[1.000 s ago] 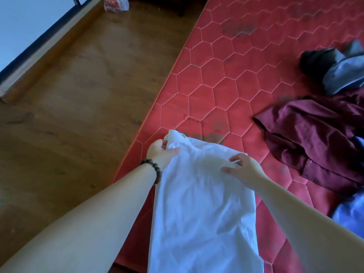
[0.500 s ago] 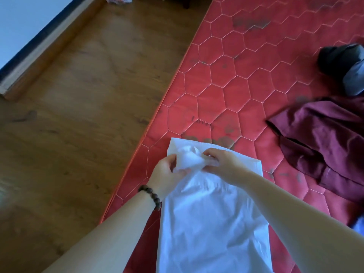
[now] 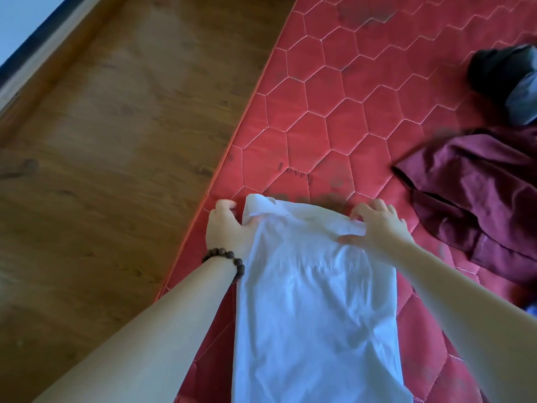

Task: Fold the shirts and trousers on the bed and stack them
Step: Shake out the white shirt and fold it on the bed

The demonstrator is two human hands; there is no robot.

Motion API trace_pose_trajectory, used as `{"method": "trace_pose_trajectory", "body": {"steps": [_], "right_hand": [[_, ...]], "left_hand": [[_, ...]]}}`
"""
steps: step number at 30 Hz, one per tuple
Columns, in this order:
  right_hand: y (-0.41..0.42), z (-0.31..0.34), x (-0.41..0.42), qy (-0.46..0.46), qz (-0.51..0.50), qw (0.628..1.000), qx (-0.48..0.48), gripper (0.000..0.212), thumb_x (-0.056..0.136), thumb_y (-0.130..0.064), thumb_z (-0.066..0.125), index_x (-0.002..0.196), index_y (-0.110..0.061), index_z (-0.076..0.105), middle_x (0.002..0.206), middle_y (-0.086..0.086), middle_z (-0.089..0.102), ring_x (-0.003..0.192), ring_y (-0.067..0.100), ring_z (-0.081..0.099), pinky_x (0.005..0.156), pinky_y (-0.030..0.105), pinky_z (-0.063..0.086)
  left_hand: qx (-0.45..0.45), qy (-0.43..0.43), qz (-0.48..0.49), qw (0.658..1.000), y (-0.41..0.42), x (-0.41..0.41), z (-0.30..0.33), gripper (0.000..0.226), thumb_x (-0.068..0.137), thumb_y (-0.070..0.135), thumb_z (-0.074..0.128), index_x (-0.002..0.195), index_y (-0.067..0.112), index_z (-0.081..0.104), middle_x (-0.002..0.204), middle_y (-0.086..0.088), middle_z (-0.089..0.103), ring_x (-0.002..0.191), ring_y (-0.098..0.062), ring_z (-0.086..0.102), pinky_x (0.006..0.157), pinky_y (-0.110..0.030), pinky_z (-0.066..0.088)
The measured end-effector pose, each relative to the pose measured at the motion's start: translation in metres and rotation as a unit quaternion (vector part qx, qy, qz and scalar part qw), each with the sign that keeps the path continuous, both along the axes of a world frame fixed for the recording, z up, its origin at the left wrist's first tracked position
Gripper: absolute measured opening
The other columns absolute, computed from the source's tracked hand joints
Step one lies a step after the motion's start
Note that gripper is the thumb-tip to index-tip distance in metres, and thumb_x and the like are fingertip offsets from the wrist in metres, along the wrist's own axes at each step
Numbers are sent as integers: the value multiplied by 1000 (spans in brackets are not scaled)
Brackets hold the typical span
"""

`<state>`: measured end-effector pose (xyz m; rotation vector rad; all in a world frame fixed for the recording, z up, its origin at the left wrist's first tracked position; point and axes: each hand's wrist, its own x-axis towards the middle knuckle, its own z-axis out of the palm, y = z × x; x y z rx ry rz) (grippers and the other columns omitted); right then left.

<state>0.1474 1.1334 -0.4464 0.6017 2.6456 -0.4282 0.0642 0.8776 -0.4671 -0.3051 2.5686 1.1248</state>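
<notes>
A white shirt (image 3: 313, 309) lies as a long narrow strip on the red quilted mattress (image 3: 343, 117), near its left edge. My left hand (image 3: 225, 225), with a bead bracelet at the wrist, grips the shirt's far left corner. My right hand (image 3: 377, 223) pinches its far right corner, fingers spread over the cloth. A crumpled maroon garment (image 3: 476, 199) lies to the right. Further back at the right edge sits a dark grey garment (image 3: 505, 80).
Wooden floor (image 3: 110, 158) runs along the left of the mattress. A white wall with a dark skirting strip (image 3: 35, 39) is at the top left. A bit of blue cloth (image 3: 531, 309) shows at the right edge.
Half a second ago both hands met at the middle of the shirt's far end. They have since moved apart to its two far corners, and that end lies flatter.
</notes>
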Motion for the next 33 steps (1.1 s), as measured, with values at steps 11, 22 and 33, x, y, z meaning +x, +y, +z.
{"method": "trace_pose_trajectory", "body": {"steps": [11,22,33], "right_hand": [[32,19,-6,21,-78,997,-3,30,80,-37,74,73,-19,51,85,5,53,93,31,54,73,37,40],[-84,-41,61,156,142,977,30,52,99,-37,40,146,-14,39,154,3,33,145,23,25,114,57,21],[-38,-27,143,87,5,987,132,63,96,-45,21,153,-18,18,161,-1,6,149,19,2,117,52,-9]], "left_hand": [[58,26,-146,987,44,-58,31,23,79,26,76,84,10,61,82,-3,60,73,-20,55,66,-20,46],[-224,217,-497,810,36,56,-21,57,95,34,38,149,16,33,158,-4,24,148,-28,14,118,-50,15],[-238,227,-457,826,-18,84,-21,68,90,46,33,153,23,21,161,-9,10,149,-26,2,118,-54,4]]}}
